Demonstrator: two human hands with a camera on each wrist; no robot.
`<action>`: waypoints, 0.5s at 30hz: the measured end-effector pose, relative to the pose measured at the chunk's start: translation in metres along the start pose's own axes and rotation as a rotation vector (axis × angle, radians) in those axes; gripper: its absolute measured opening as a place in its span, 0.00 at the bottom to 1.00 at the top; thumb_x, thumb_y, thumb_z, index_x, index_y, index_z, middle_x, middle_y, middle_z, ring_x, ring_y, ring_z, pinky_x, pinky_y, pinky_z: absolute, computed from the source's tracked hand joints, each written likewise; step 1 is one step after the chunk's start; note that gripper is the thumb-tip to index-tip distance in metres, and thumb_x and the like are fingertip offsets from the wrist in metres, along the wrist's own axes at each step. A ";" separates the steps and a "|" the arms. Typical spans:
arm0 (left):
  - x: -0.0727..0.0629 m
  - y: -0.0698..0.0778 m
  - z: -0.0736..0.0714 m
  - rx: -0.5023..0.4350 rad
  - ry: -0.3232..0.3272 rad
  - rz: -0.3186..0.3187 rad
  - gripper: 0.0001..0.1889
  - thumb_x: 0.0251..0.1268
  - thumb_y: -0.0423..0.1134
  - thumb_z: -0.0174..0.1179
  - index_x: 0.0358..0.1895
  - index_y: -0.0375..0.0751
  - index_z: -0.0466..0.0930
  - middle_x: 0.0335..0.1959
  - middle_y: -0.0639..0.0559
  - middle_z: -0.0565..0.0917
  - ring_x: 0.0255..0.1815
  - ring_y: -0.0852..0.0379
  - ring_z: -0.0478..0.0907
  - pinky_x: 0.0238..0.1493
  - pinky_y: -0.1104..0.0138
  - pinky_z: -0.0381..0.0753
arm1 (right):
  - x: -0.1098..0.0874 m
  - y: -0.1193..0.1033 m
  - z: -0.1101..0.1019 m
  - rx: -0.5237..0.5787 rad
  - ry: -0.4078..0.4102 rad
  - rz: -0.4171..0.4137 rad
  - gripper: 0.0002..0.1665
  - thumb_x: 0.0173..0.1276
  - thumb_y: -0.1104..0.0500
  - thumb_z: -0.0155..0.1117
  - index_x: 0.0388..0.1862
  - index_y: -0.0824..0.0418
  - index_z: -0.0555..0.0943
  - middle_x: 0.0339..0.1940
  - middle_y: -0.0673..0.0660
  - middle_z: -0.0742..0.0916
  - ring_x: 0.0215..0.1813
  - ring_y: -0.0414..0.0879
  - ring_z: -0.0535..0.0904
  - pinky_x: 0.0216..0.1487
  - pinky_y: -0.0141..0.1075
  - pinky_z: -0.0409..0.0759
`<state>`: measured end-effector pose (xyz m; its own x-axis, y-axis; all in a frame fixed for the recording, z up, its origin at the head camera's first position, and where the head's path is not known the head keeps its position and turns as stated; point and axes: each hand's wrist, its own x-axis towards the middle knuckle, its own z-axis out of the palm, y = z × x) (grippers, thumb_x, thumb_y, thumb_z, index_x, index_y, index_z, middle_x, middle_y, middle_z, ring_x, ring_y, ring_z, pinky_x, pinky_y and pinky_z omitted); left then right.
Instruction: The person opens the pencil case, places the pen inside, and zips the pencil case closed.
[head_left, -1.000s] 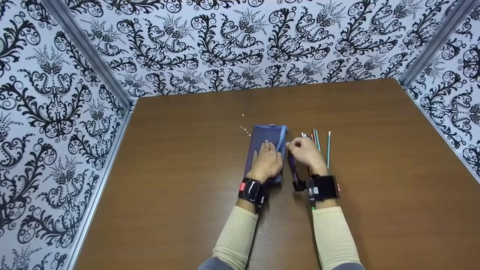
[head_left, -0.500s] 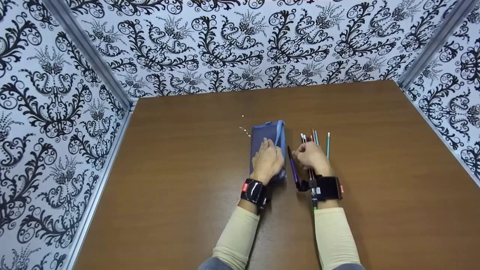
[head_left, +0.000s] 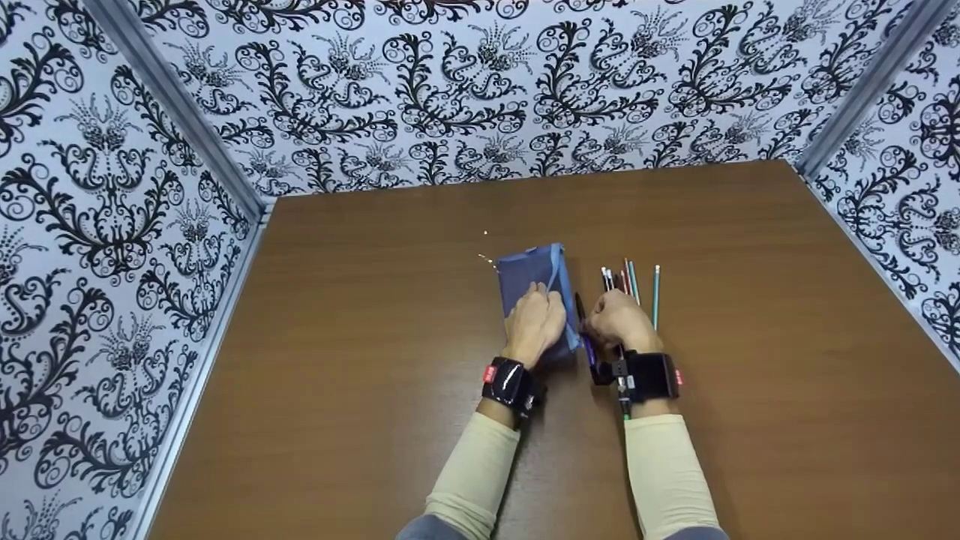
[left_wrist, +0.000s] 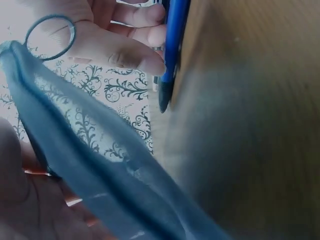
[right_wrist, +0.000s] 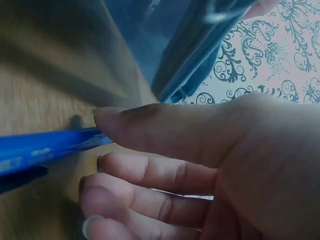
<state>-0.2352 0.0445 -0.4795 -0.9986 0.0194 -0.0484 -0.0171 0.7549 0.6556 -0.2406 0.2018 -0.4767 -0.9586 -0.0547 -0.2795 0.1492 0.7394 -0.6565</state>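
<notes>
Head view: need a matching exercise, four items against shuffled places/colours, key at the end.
Column one
1. Left hand
2. Rightmost pencil
3. Right hand
4. Forearm sleeves

Column two
A. Pale yellow
B. At the pen
C. On the blue pouch
D. Teal

Pairs: 1-C, 2-D, 3-B, 4-A

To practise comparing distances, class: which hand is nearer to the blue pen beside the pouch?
Right. The right hand is right at the blue pen; the left hand is farther off, to the pen's left, holding the pouch.
</notes>
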 end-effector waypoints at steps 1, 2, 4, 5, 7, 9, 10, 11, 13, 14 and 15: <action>0.000 0.000 0.000 0.001 -0.013 -0.003 0.29 0.77 0.49 0.34 0.72 0.38 0.68 0.73 0.44 0.68 0.69 0.42 0.71 0.67 0.50 0.70 | 0.000 0.000 0.000 -0.003 0.001 0.003 0.15 0.59 0.67 0.57 0.14 0.57 0.71 0.14 0.50 0.77 0.17 0.41 0.74 0.19 0.32 0.75; 0.000 -0.001 0.000 0.004 -0.023 -0.004 0.29 0.77 0.49 0.34 0.72 0.38 0.67 0.73 0.44 0.68 0.70 0.43 0.70 0.68 0.51 0.69 | 0.001 0.000 0.001 -0.001 -0.002 0.006 0.15 0.59 0.67 0.57 0.14 0.57 0.71 0.14 0.50 0.77 0.17 0.41 0.75 0.18 0.32 0.75; 0.000 -0.001 0.000 0.011 -0.038 -0.001 0.29 0.77 0.49 0.33 0.72 0.37 0.67 0.73 0.44 0.69 0.70 0.43 0.70 0.69 0.51 0.68 | 0.001 0.001 0.001 0.003 -0.004 0.013 0.15 0.59 0.67 0.57 0.14 0.57 0.71 0.13 0.50 0.77 0.16 0.41 0.74 0.17 0.32 0.74; 0.000 -0.001 0.000 0.015 -0.041 0.002 0.29 0.77 0.49 0.33 0.72 0.37 0.67 0.72 0.43 0.70 0.70 0.43 0.70 0.69 0.52 0.68 | 0.001 0.001 0.001 0.004 -0.006 0.019 0.15 0.60 0.66 0.57 0.15 0.57 0.71 0.13 0.51 0.78 0.16 0.41 0.74 0.17 0.32 0.74; 0.001 -0.001 -0.001 0.019 -0.041 0.006 0.29 0.77 0.48 0.34 0.71 0.36 0.68 0.70 0.43 0.72 0.68 0.43 0.71 0.67 0.52 0.70 | 0.002 0.000 0.002 0.002 -0.007 0.033 0.14 0.60 0.66 0.58 0.16 0.58 0.72 0.12 0.51 0.78 0.15 0.41 0.74 0.17 0.32 0.74; 0.001 -0.002 -0.002 0.021 -0.039 0.012 0.29 0.77 0.48 0.34 0.70 0.36 0.70 0.68 0.43 0.75 0.66 0.43 0.74 0.65 0.52 0.72 | 0.002 0.001 0.002 -0.012 -0.004 0.033 0.13 0.60 0.65 0.59 0.16 0.59 0.73 0.12 0.51 0.77 0.15 0.41 0.74 0.17 0.31 0.73; 0.002 -0.002 -0.002 0.018 -0.039 0.012 0.29 0.77 0.48 0.34 0.69 0.36 0.71 0.66 0.43 0.76 0.65 0.42 0.75 0.64 0.52 0.73 | 0.002 0.000 0.002 -0.018 -0.003 0.033 0.13 0.60 0.65 0.59 0.16 0.59 0.73 0.12 0.51 0.77 0.15 0.41 0.74 0.17 0.31 0.73; 0.002 -0.002 -0.002 0.013 -0.039 0.012 0.28 0.77 0.48 0.34 0.69 0.36 0.71 0.65 0.43 0.77 0.64 0.42 0.75 0.63 0.51 0.73 | 0.003 0.000 0.002 -0.024 -0.004 0.032 0.12 0.60 0.65 0.60 0.17 0.60 0.74 0.12 0.51 0.78 0.16 0.41 0.74 0.17 0.32 0.73; 0.002 -0.003 -0.003 -0.001 -0.047 0.010 0.28 0.77 0.48 0.34 0.69 0.37 0.71 0.65 0.43 0.77 0.64 0.42 0.76 0.63 0.51 0.74 | 0.003 0.000 0.001 -0.027 -0.008 0.026 0.11 0.61 0.65 0.61 0.18 0.61 0.76 0.12 0.51 0.78 0.16 0.41 0.74 0.18 0.32 0.74; 0.002 -0.003 -0.003 -0.006 -0.051 0.010 0.28 0.77 0.48 0.34 0.70 0.37 0.70 0.65 0.43 0.78 0.64 0.42 0.75 0.63 0.51 0.74 | 0.003 0.001 0.001 -0.022 -0.012 0.027 0.11 0.62 0.64 0.61 0.19 0.61 0.76 0.13 0.51 0.78 0.17 0.41 0.74 0.18 0.32 0.74; 0.002 -0.004 -0.003 -0.011 -0.050 0.021 0.28 0.77 0.47 0.34 0.69 0.36 0.70 0.65 0.42 0.77 0.64 0.41 0.75 0.63 0.51 0.73 | 0.003 0.001 0.001 -0.018 -0.015 0.027 0.12 0.63 0.64 0.61 0.19 0.61 0.76 0.13 0.51 0.79 0.17 0.41 0.74 0.19 0.31 0.74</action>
<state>-0.2371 0.0401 -0.4798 -0.9951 0.0680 -0.0724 0.0026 0.7465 0.6654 -0.2430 0.2018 -0.4783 -0.9505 -0.0444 -0.3075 0.1704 0.7530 -0.6356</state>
